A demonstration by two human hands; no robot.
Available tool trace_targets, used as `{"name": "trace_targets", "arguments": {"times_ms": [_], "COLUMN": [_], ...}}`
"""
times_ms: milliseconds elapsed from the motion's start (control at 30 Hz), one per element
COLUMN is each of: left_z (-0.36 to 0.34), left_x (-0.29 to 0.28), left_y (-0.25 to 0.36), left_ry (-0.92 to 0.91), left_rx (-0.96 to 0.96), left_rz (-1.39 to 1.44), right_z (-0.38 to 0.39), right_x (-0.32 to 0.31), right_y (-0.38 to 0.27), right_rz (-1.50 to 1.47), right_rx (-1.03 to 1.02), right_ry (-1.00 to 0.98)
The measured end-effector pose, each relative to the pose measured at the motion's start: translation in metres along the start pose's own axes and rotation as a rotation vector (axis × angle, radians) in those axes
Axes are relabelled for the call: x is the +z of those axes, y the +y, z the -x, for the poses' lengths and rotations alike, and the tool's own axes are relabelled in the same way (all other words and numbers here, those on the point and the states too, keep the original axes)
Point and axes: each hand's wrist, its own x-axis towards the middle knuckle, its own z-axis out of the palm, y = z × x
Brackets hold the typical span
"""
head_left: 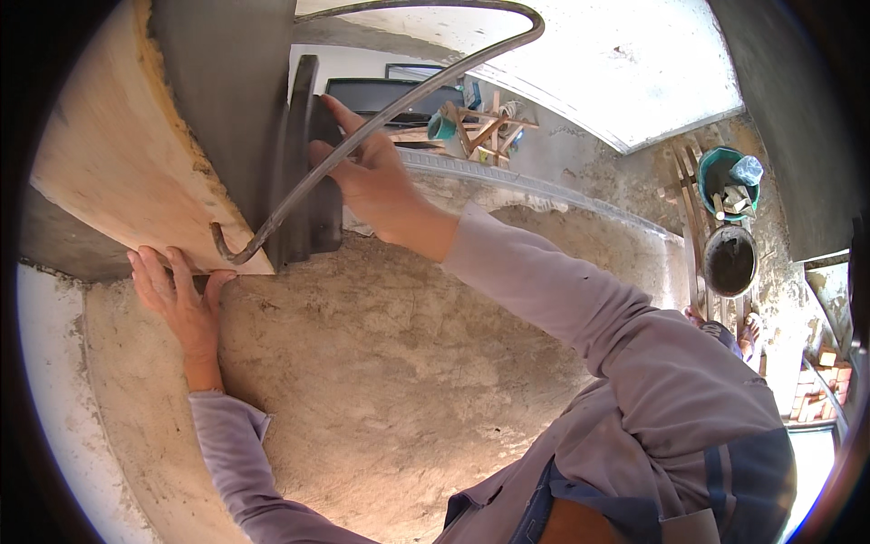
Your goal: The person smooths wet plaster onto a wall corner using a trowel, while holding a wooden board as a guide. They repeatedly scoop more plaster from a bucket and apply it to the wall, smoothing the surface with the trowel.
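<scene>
My right hand [385, 186] grips a long, dark plastering float [326, 204], seen nearly edge-on beside a smooth dark grey plastered face [217, 109]. Its index finger points up along the float; the other fingers are partly hidden. My left hand [177, 295] rests with stretched fingers against the lower edge of a pale wooden board [136, 154]. Along the edge between board and plaster runs a rough ragged line. A bent steel rod [399, 104] hooks over the board's lower corner and passes in front of my right hand.
Beneath my arms lies a rough brown plastered surface [390, 363]. To the right, a green bucket [725, 181] with a plastic bag and a dark round pan [729, 261] stand on planks. A wooden trestle [489, 131] is farther off. Bricks [820, 390] are stacked at the far right.
</scene>
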Motion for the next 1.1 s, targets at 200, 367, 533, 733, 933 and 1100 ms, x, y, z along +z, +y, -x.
{"name": "trace_targets", "arguments": {"times_ms": [200, 367, 533, 733, 933, 1100], "left_z": [0.0, 0.006, 0.0, 0.001, 0.005, -0.002], "left_x": [0.0, 0.003, -0.001, 0.0, 0.003, 0.0], "left_y": [-0.001, -0.002, 0.001, 0.001, 0.001, 0.002], "left_ry": [-0.009, -0.014, -0.024, -0.01, -0.004, 0.014], "left_rx": [-0.009, -0.014, 0.003, -0.018, -0.013, 0.009], "left_rz": [-0.013, -0.035, -0.066, -0.037, -0.027, -0.023], "right_z": [0.037, 0.111, 0.027, 0.05, 0.141, 0.047], "right_x": [0.022, -0.009, -0.021, 0.019, 0.012, 0.003], "right_y": [-0.036, -0.019, -0.035, -0.03, -0.016, -0.037], "right_rz": [-0.002, 0.122, 0.052, 0.271, 0.148, 0.035], "right_rx": [0.157, 0.195, -0.049, -0.238, -0.026, -0.114], "right_ry": [-0.097, -0.4, -0.071, -0.074, -0.314, -0.052]}}
